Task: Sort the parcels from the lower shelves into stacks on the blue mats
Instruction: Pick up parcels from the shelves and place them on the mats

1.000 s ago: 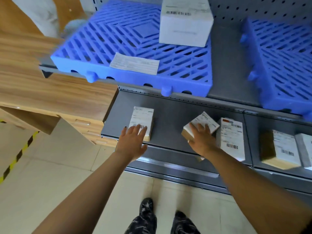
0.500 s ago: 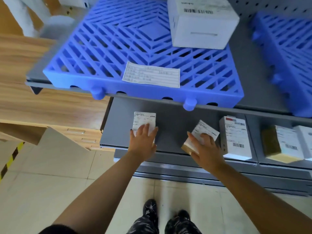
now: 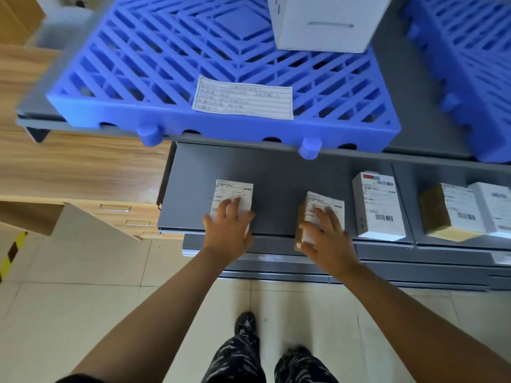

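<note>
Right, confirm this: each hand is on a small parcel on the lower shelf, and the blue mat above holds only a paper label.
Not only a label. In the head view the blue mat also holds a large white box behind the paper label. The rest stands: left hand on a white parcel, right hand on a brown-sided parcel, both on the lower shelf.

Even, bright light; a soft shadow lies under the blue mat (image 3: pixel 221 125) on the lower shelf (image 3: pixel 276 175). My view bends at the edges, and the wooden desk (image 3: pixel 69 167) at left is smeared by blur.
</note>
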The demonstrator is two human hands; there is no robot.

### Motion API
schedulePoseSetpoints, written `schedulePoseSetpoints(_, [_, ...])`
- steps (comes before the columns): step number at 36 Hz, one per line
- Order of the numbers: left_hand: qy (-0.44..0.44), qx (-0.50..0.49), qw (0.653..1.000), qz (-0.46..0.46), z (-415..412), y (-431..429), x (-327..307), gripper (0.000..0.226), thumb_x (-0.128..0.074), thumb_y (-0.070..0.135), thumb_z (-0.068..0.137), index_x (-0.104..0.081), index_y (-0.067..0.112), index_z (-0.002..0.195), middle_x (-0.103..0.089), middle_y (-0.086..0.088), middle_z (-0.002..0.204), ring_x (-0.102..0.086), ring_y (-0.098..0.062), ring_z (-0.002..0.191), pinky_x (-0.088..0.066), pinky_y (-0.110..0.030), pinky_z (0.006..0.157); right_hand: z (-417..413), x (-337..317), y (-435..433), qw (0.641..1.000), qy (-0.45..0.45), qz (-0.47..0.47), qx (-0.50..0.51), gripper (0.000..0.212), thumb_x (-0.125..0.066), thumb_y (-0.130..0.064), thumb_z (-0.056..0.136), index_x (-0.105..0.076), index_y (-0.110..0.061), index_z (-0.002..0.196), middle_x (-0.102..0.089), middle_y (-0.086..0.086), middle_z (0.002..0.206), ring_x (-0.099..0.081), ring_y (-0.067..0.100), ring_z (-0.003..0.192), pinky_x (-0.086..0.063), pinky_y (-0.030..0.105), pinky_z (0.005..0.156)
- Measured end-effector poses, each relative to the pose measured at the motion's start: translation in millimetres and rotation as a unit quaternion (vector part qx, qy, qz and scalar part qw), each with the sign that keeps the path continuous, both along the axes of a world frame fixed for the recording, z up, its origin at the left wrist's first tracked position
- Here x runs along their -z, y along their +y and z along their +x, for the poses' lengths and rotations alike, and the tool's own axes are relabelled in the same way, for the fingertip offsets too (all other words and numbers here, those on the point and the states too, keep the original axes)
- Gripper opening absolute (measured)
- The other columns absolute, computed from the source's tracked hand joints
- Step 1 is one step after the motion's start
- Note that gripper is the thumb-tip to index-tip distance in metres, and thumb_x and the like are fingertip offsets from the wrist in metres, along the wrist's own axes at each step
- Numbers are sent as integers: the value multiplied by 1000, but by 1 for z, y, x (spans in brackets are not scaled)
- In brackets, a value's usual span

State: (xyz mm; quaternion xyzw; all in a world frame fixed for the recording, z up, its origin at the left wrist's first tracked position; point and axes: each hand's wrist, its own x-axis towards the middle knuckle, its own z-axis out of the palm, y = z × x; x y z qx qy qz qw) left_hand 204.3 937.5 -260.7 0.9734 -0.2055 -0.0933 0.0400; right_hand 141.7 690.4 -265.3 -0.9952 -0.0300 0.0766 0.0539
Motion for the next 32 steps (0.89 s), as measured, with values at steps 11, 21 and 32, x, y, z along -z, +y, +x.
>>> schedulePoseSetpoints(11, [-99,61,986,-116,-48,-26,-34,50,-65,42,74,-47,31,120,-53,-12,132,-39,-32,119,-49,-56,76,-61,-37,-22,994,-106,21,-17,47,-50,-56,81,-44,-34,122,-42,10,144,-30,34,136,-48,65,83])
schedulePoseSetpoints(21, [-124,116,979,-116,-113,-68,-79,48,-47,47,78,-49,36,125,-52,-8,136,-37,-30,126,-47,-58,81,-134,-73,-67,993,-108,54,14,68,-43,-66,82,-28,-35,141,-32,-1,153,-25,28,143,-38,61,97])
schedulePoseSetpoints(32, [-224,126,945,-203,-215,-127,-153,45,-47,44,82,-52,33,126,-51,-7,139,-38,-28,130,-41,-49,86,-241,-156,-128,973,-212,90,0,75,-45,-63,79,-41,-22,142,-31,-4,154,-16,14,144,-40,53,99])
